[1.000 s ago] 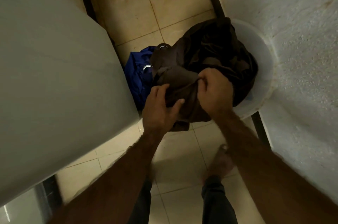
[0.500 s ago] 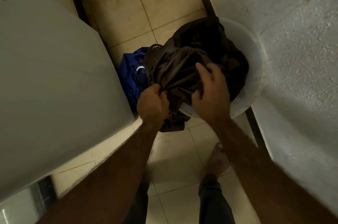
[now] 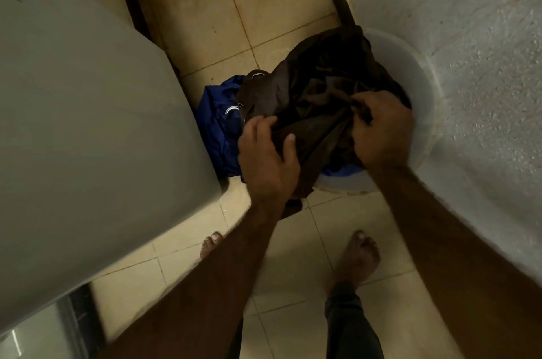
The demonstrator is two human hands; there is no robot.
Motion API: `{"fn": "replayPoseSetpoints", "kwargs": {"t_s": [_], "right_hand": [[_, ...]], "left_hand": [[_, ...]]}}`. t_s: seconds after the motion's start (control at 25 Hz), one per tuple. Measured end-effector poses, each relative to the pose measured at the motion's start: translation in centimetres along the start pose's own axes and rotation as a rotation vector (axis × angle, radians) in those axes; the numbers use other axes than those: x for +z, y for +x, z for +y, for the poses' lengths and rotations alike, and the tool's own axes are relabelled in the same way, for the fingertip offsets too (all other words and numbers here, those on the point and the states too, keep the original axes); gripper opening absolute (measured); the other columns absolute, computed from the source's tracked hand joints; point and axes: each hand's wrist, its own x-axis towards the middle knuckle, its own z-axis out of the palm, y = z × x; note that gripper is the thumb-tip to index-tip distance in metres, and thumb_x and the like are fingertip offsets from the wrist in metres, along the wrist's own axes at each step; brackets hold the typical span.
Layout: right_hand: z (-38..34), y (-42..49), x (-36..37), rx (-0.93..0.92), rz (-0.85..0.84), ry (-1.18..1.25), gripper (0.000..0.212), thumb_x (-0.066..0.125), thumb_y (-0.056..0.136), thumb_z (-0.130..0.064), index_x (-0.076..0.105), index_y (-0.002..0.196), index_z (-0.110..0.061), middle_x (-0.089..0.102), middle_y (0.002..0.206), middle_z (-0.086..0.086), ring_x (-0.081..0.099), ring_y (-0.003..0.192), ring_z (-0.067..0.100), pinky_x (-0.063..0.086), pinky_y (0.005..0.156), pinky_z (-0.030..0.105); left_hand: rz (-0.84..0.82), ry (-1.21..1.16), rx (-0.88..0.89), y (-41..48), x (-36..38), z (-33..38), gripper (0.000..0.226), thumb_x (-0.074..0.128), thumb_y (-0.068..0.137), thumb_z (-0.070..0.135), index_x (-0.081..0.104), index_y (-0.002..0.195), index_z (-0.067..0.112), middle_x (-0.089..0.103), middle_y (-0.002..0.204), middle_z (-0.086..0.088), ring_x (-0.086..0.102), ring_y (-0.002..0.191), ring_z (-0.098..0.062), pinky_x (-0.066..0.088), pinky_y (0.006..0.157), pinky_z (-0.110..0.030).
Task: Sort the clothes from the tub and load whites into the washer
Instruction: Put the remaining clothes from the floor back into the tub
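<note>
**Both hands on the brown garment at the tub**

A crumpled dark brown fabric garment (image 3: pixel 316 94) lies heaped over a round white plastic tub (image 3: pixel 423 100) that stands on the beige tiled floor (image 3: pixel 205 21), close against a rough white plastered wall (image 3: pixel 475 36). The garment spills over the tub's near and left rim.

The left hand (image 3: pixel 267 159) grips the garment's lower left part, fingers curled into the cloth and the thumb laid across it. The right hand (image 3: pixel 381 130) pinches a bunched fold nearer the tub's middle, fingers curled tight round it. The two hands are apart, with a stretch of brown cloth between them.

A bright blue cloth garment (image 3: pixel 217 130) lies on the floor, touching the tub's left side, between it and the corner of the large grey washer (image 3: pixel 88 124). A bit of blue also shows inside the tub under the brown cloth.

The person's two bare feet (image 3: pixel 359 256) stand on the tiles below.
</note>
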Motion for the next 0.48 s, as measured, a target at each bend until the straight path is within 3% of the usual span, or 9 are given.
{"fn": "replayPoseSetpoints", "kwargs": {"t_s": [0.12,0.2,0.28,0.36,0.48], "right_hand": [[5.0,1.1,-1.6,0.166,0.067,-0.143,0.029,0.053,0.089,-0.022,0.071,0.109,-0.01,0.069,0.102,0.018,0.064,0.094,0.039,0.051,0.086,0.043],[6.9,0.9,-1.2,0.331,-0.056,-0.229,0.037,0.049,0.088,-0.03,0.069,0.113,-0.011,0.068,0.107,0.019,0.064,0.097,0.043,0.051,0.085,0.046],[6.5,0.3,-0.6,0.387,-0.196,-0.2,0.045,0.052,0.083,-0.032,0.064,0.122,-0.013,0.063,0.114,0.02,0.061,0.102,0.044,0.051,0.085,0.048],[5.0,-0.3,-0.8,0.292,-0.193,-0.218,0.06,0.054,0.075,-0.031,0.055,0.133,-0.017,0.053,0.129,0.02,0.053,0.117,0.042,0.047,0.093,0.05],[0.5,-2.2,-1.1,-0.072,-0.089,-0.319,0.066,0.053,0.081,-0.036,0.044,0.145,-0.021,0.038,0.15,0.015,0.037,0.138,0.034,0.032,0.112,0.051]], "left_hand": [[-0.062,-0.029,-0.17,1.8,0.0,-3.5,0.052,0.066,0.094,0.042,0.051,0.138,0.018,0.05,0.141,-0.004,0.053,0.127,-0.022,0.05,0.108,-0.047],[-0.197,-0.241,-0.26,3.2,0.1,-3.8,0.06,0.066,0.096,0.043,0.046,0.147,0.02,0.054,0.137,0.002,0.057,0.122,-0.015,0.049,0.11,-0.039],[-0.315,-0.294,-0.33,5.0,0.3,-3.4,0.056,0.068,0.096,0.038,0.051,0.146,0.018,0.062,0.132,0.001,0.059,0.117,-0.014,0.048,0.104,-0.032],[-0.319,-0.15,-0.287,6.3,0.8,-3.4,0.036,0.069,0.096,0.035,0.068,0.119,0.007,0.072,0.113,-0.008,0.066,0.104,-0.022,0.054,0.096,-0.036],[-0.21,-0.016,-0.264,5.4,1.2,-3.1,0.036,0.065,0.098,0.037,0.069,0.089,0.002,0.069,0.084,-0.01,0.066,0.08,-0.025,0.053,0.074,-0.034]]}}
